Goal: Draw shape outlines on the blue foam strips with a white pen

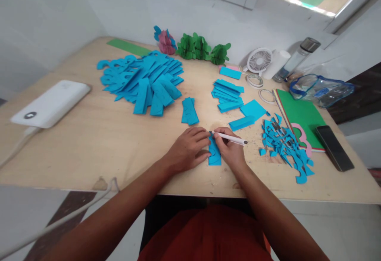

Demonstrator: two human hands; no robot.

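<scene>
On near counter (184,185), right grip (233,152) clamped on pen (231,137), likely marking blue strip (216,159); left grip (188,149) spread; next stroke should need steadying.

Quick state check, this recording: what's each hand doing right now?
Left hand: open, at the left edge of the blue paper strip.
Right hand: closed, holding the white pen.
</scene>
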